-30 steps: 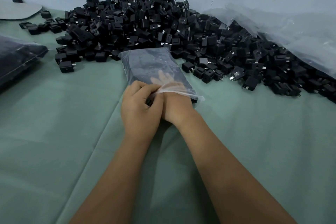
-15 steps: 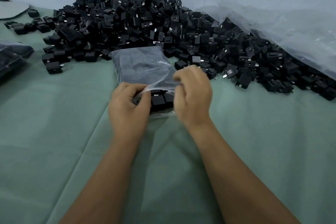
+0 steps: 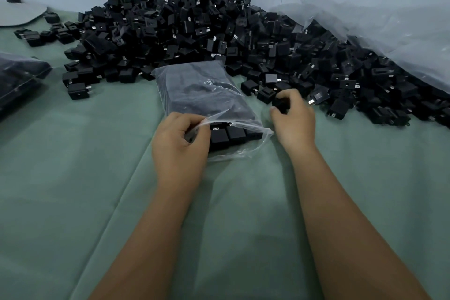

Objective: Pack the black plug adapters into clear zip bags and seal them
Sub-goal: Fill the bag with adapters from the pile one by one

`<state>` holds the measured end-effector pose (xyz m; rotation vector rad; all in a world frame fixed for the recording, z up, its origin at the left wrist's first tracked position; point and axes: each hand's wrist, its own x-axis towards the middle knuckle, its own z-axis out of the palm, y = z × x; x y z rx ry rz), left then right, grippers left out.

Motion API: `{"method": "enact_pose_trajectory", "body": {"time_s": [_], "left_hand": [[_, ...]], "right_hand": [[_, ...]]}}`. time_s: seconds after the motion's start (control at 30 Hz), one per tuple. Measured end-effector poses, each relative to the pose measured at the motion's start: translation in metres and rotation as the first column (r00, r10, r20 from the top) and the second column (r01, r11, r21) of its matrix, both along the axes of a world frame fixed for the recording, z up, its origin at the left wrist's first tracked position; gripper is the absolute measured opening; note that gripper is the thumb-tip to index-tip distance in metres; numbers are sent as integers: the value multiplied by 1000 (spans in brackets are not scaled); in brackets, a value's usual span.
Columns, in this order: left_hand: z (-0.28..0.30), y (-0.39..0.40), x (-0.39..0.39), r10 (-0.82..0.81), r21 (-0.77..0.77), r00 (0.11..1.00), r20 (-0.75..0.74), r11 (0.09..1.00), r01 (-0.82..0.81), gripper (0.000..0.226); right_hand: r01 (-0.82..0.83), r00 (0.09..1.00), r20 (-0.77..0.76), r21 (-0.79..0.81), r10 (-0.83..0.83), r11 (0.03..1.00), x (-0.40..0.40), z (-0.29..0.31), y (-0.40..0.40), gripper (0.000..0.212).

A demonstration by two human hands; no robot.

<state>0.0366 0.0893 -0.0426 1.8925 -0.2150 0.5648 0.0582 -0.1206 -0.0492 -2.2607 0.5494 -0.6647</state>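
The left hand (image 3: 181, 145) pinches the upper lip of the clear zip bag (image 3: 207, 102) between thumb and curled fingers, lifting the thin, crinkled film so the mouth gapes toward the near side. The right hand (image 3: 293, 120) curls its fingers round one small, matte black plug adapter (image 3: 280, 104) at the near edge of the pile (image 3: 219, 39). Half a second ago this hand was at the bag's mouth, gripping the film; it has since moved right to the pile. The bag lies flat on the smooth, creased green cloth (image 3: 97, 178), packed with boxy adapters in rows. The pile heaps against the far wall, metal prongs glinting. A large wrinkled plastic sheet (image 3: 389, 31) drapes at far right; a filled bag (image 3: 19, 75) lies at left.
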Motion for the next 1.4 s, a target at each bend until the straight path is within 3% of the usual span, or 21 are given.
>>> {"method": "enact_pose_trajectory", "body": {"time_s": [0.07, 0.17, 0.27, 0.37, 0.53, 0.67, 0.73, 0.9, 1.07, 1.17, 1.4], "left_hand": [[0, 0, 0, 2, -1, 1000, -8, 1000, -2, 13], [-1, 0, 0, 0, 3, 1000, -2, 1000, 0, 13], [-1, 0, 1, 0, -4, 1000, -11, 1000, 0, 10], [-1, 0, 1, -4, -14, 1000, -16, 1000, 4, 10], [0, 1, 0, -21, -26, 1000, -4, 999, 21, 10], [0, 1, -3, -31, -33, 999, 19, 999, 32, 12], [-1, 0, -2, -29, -28, 999, 30, 999, 30, 10], [-2, 0, -1, -39, -40, 999, 26, 998, 40, 9], [1, 0, -2, -51, -71, 998, 42, 996, 54, 17], [1, 0, -1, -49, -58, 997, 56, 997, 52, 21], [0, -2, 1, -41, -47, 997, 59, 998, 44, 13]], "right_hand": [[5, 991, 134, 177, -29, 984, -8, 1, 1, 23], [-14, 954, 286, 348, -92, 937, -20, 8, 7, 40], [-10, 930, 337, 429, -149, 903, -31, 12, 20, 47], [-15, 915, 389, 303, -109, 953, -46, 14, 41, 42], [-172, 902, 404, 9, 154, 985, -71, 11, 79, 32], [-114, 928, 288, -386, 237, 916, -75, 11, 95, 36], [-117, 933, 245, -482, 262, 869, -71, 10, 97, 31], [-244, 965, -42, -514, 261, 822, -73, 11, 100, 16], [-81, 994, 12, -561, 106, 824, -82, 7, 116, 24], [-120, 993, -56, -567, 108, 815, -77, 5, 121, 37], [-224, 974, -154, -552, 167, 803, -65, 2, 123, 45]]}}
